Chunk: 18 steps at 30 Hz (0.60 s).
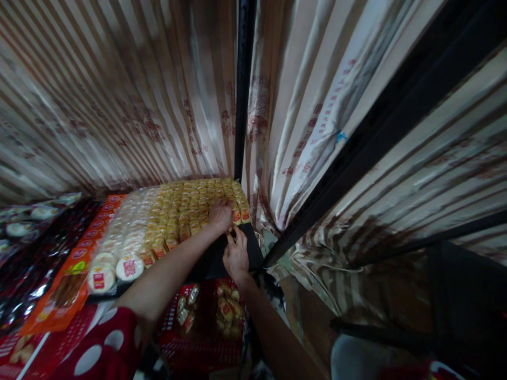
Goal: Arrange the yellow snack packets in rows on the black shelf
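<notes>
Head view: both hands, left hand (221, 214) and right hand (236, 257), pinch yellow snack packets (190, 208).

Both bare arms outstretched, left hand (221, 214) and right hand (236, 257) close together beside the black post (241, 89), fingers curled.

Head cam, steep down, close.

Nothing here reads clearly: the red print running down the striped curtain (317, 126) is too blurred (characters, perhaps), and the red labels on the round white packets (129, 268) stay illegible.
</notes>
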Each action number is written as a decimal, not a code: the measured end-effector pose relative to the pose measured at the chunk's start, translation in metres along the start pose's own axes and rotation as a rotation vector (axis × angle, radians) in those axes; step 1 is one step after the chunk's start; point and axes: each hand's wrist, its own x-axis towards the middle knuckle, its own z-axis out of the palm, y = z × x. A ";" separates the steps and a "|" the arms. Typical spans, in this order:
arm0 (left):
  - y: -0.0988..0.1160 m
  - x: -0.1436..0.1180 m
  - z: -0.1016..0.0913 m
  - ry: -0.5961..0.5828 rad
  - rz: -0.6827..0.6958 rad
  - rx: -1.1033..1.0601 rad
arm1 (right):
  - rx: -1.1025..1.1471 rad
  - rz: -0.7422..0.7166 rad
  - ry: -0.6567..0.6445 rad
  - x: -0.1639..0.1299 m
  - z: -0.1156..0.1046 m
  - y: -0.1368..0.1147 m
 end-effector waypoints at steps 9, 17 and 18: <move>0.005 -0.006 0.004 0.063 -0.020 -0.025 | 0.081 0.018 0.066 0.014 -0.003 0.014; -0.002 -0.009 0.014 0.159 -0.018 -0.038 | -0.037 0.077 0.008 0.014 0.003 0.011; -0.003 -0.011 0.015 0.162 0.009 -0.031 | -0.040 0.080 0.007 0.014 0.003 0.011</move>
